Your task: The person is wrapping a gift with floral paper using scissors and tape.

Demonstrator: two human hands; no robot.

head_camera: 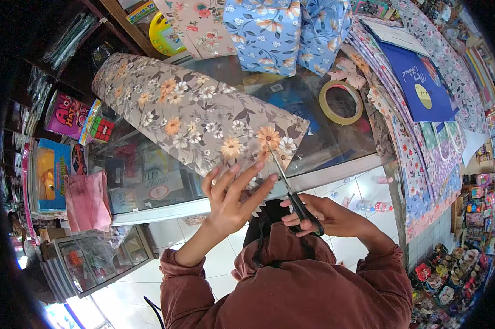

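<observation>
A piece of taupe floral wrapping paper (190, 111) lies slanted across a glass display counter, one end near the counter's front edge. My left hand (235, 197) has its fingers spread, with the fingertips on or just over the paper's near edge. In my right hand (334, 216) are black-handled scissors (299, 205); the blades point away from me over the paper's right end, beside an orange flower print. Whether the blades are parted is hard to tell. A roll of tape (341, 102) lies on the glass to the right of the paper.
Blue floral paper (262, 37) stands bunched at the back. Stacked floral sheets and a dark blue gift bag (416, 78) lie on the right. Left are a puzzle cube (103, 127), boxed goods and a folded pink cloth-like item (88, 201). The counter's pale front edge (161, 211) runs before me.
</observation>
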